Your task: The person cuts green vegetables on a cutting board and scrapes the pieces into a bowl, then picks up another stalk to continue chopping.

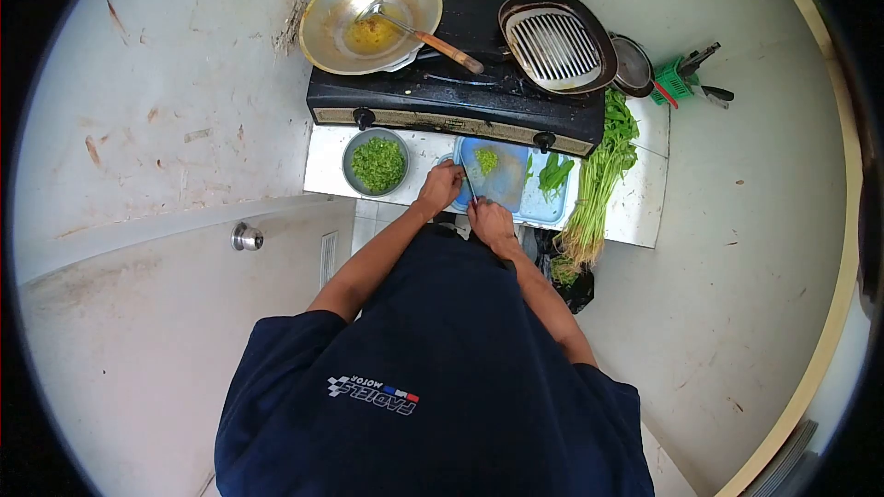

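Note:
My right hand [491,221] is closed around the handle of a knife [471,184], its narrow blade pointing away from me over a blue cutting board [505,191]. Just left of the blade, my left hand [442,187] has its fingers curled together at the board's edge; what they hold is too small to make out. A small heap of chopped greens [486,161] lies on the board beyond the knife. The board rests on a light blue tray [554,213], where loose green leaves [554,175] lie to the right. A grey bowl [347,170] full of chopped greens [378,164] stands at the left.
Behind the board is a black gas stove [451,110] carrying a wok [318,32] with a wooden-handled ladle [447,51] and a grill pan [556,46]. Long-stemmed leafy vegetables [599,184] overhang the counter [645,193] at right. A green basket [675,83] holds utensils. Walls stand close by.

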Demonstrator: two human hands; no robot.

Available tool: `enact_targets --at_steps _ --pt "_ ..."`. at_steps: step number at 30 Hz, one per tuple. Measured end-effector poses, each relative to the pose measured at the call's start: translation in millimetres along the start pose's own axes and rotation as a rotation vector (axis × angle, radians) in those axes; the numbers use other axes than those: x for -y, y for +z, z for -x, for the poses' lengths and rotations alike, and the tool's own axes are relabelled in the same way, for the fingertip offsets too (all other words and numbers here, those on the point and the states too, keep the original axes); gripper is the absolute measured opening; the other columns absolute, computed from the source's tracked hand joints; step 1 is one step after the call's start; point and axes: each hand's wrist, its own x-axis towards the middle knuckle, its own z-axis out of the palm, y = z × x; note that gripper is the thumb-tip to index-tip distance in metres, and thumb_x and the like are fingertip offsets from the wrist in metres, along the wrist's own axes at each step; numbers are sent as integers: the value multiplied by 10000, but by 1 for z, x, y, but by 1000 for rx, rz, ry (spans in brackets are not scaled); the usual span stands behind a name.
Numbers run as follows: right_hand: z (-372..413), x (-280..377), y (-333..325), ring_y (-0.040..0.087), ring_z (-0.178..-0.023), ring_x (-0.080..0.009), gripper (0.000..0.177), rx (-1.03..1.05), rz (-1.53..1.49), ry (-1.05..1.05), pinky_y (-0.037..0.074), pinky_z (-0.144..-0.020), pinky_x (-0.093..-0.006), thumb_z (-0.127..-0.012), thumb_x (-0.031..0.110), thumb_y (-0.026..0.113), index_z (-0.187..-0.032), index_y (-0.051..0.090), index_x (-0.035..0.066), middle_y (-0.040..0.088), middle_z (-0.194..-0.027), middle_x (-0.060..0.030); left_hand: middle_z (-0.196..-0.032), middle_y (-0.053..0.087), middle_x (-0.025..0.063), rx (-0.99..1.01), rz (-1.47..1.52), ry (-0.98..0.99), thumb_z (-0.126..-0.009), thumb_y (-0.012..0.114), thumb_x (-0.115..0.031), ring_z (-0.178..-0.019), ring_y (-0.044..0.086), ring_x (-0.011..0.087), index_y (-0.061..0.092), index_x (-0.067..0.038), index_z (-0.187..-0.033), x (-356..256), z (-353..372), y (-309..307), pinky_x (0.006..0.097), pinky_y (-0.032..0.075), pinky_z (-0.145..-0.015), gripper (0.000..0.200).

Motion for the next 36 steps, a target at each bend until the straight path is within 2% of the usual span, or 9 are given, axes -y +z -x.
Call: enact_targets --at_steps 3,7,10,12,15,18,21,36 --pt "-6 2 2 706 -744 -462 425 15 -10 16 576 -711 -535 -1016 355 538 -902 668 -33 700 -786 -290 -836 653 184 44 8 -29 -823 631 -29 -815 665 392 714 -30 -878 0 -1 -2 458 551 -734 100" --pt "-17 6 3 710 -753 -460 431 21 -7 16 582 -719 -525 -1016 355 534 -891 680 -31 705 -797 -287 -851 652 202 12 43 -6 -809 619 12 -800 659 425 706 -7 -875 2 0 0 492 559 -734 111" --pt "-12 6 -2 733 -827 -424 428 108 22 72 591 -777 -500 -1026 363 518 -948 685 -23 730 -869 -257 -837 649 201 17 85 -37 -798 633 11 -784 654 428 706 -6 -872 1 0 -1 490 557 -726 105" --pt "-3 4 -3 719 -798 -449 430 66 7 42 584 -748 -516 -1020 359 527 -912 680 -28 717 -833 -275 -847 649 202 17 92 -56 -795 644 6 -785 652 431 707 -7 -872 3 1 -1 491 556 -729 100" --pt "1 -1 1 713 -787 -459 435 32 -2 15 581 -738 -523 -1018 362 531 -903 680 -30 710 -816 -284 -826 665 168 17 66 -40 -840 656 -18 -766 690 349 733 -13 -883 8 0 2 432 572 -725 89" --pt "-6 -1 3 714 -779 -453 433 33 -8 23 581 -737 -523 -1016 366 536 -913 686 -27 710 -810 -280 -828 665 169 34 13 -26 -836 658 -17 -765 691 347 732 -10 -882 9 -1 2 430 572 -730 88" --pt "-12 2 2 714 -770 -449 429 20 -3 26 580 -734 -524 -1015 365 539 -917 692 -23 710 -805 -276 -833 629 199 27 72 -42 -813 673 -15 -780 648 426 699 -9 -864 7 0 2 484 549 -718 57" --pt "2 5 -9 729 -769 -429 413 66 30 24 588 -726 -514 -1013 350 546 -912 680 -27 718 -819 -270 -814 623 183 22 122 -27 -794 668 -4 -755 646 392 700 -11 -853 3 0 -2 467 543 -708 67"
